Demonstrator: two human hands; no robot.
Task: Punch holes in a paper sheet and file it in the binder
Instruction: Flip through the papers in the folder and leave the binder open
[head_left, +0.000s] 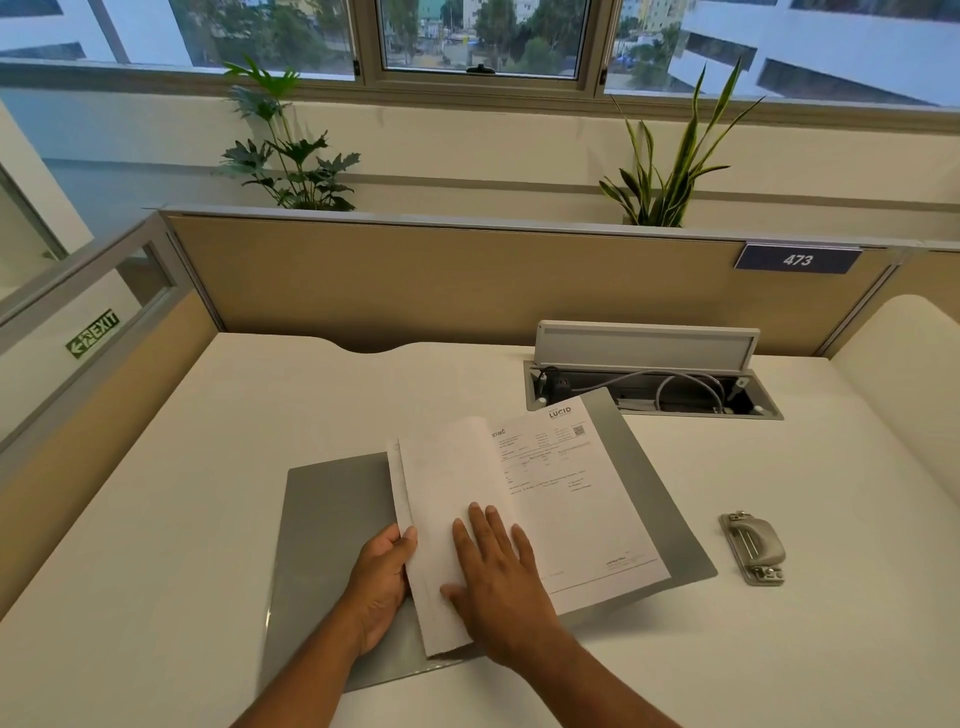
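A grey binder (332, 519) lies open on the white desk. A printed sheet (576, 499) rests on its right half. A blank white sheet (447, 478) stands partly turned over the middle, with small holes near its left edge. My left hand (382, 582) grips that sheet's left edge between thumb and fingers. My right hand (498, 582) lies flat on the sheet, fingers spread, pressing it down. A grey hole punch (753, 548) sits on the desk to the right of the binder, apart from both hands.
An open cable tray (654, 389) with its lid raised and wires inside is set into the desk behind the binder. Beige partition panels (467, 280) wall the desk at the back and left. Two plants stand beyond the partition.
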